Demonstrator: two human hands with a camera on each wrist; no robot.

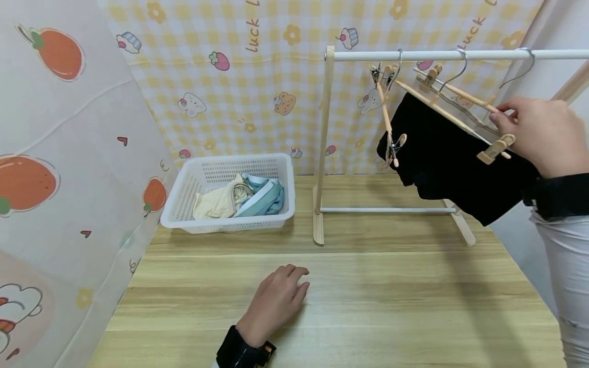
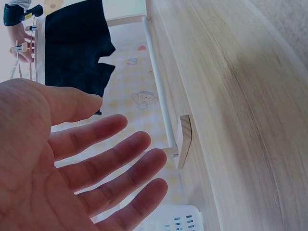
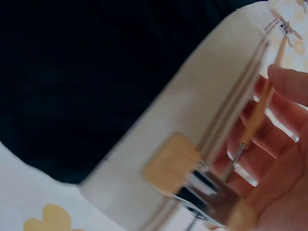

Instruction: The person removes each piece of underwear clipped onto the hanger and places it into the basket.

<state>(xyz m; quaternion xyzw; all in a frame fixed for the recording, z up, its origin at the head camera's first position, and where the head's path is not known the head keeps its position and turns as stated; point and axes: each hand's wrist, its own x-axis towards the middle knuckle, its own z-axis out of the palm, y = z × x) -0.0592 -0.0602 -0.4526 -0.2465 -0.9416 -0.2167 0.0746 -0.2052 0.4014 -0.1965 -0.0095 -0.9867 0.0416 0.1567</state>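
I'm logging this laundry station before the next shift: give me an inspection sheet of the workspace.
Surface: wooden table, bare around the left hand.
Job's things: black garment clipped to a wooden hanger on the rack; two more hangers beside it.
Clutter: white basket at the back left holding cream and teal clothes.
Hands: left hand rests on the table, holding nothing; right hand grips the hanger.
Cables: nothing seen.
Surroundings: printed cloth backdrop behind and at the left.
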